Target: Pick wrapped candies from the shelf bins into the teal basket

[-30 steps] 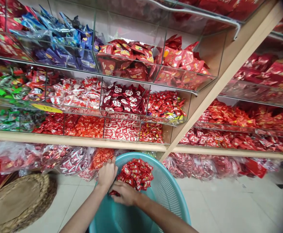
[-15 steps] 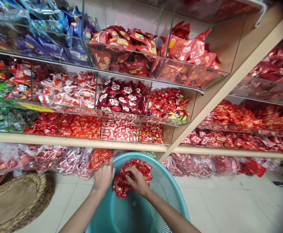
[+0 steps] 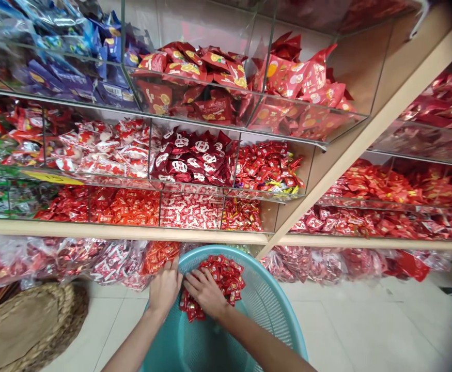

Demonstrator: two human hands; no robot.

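Note:
A teal plastic basket (image 3: 283, 299) stands on the floor in front of me, its side walls perforated. Red-wrapped candies (image 3: 228, 276) lie heaped against its far side. At the basket's upper-left rim, my left hand (image 3: 164, 289) is closed over the edge, the fingertips pointing away from me. My right hand (image 3: 204, 292) reaches inside and rests on the left part of the heap. Its fingers are stretched out towards the left wall, close to my left hand. Whatever lies beneath the right palm is hidden.
Shelves with clear bins of wrapped sweets (image 3: 195, 157) rise ahead, above a wooden ledge (image 3: 125, 231). Plastic bags of candies (image 3: 119, 261) line the floor under it. A round woven basket (image 3: 28, 330) sits at the lower left. A slanting wooden post (image 3: 326, 170) divides the shelves.
My right hand has shifted left across the candies, and its curled fingers have straightened out. My left hand stays at the rim. The view has moved slightly.

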